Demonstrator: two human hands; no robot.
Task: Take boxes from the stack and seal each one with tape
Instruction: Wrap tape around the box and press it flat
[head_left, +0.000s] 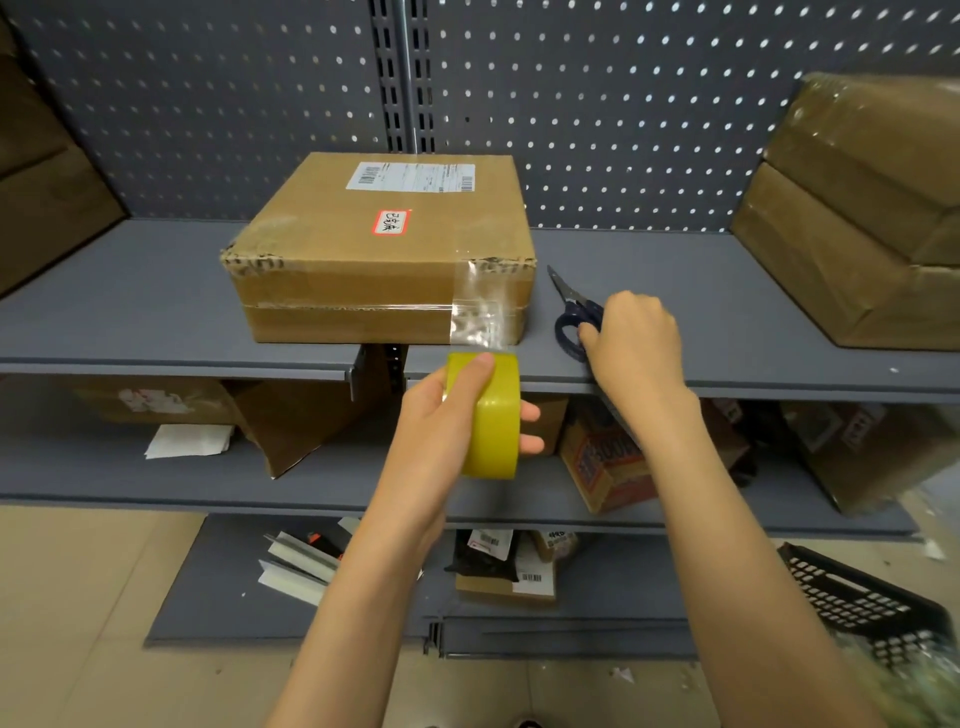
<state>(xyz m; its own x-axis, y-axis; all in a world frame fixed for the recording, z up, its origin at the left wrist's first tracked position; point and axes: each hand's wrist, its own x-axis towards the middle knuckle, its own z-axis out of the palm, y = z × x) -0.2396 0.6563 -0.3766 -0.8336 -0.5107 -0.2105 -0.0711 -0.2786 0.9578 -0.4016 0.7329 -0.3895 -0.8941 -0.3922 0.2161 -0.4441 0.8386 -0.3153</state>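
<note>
Head view: the left hand (441, 415) is gripping the yellow tape roll (491, 415) just before the box (384, 249) on the shelf (130, 301); a clear strip is joining them. Right of the box, the right hand's (631, 338) fingers are curling onto scissors (571, 312).

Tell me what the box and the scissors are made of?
The box looks like brown corrugated cardboard: wavy ridges show along its worn top edge. The scissors seem to have shiny grey metal blades, with dark blue handles, probably plastic.

wall: grey pegboard (208, 104); furniture: grey metal shelves (130, 332); floor: beige (78, 597)
</note>
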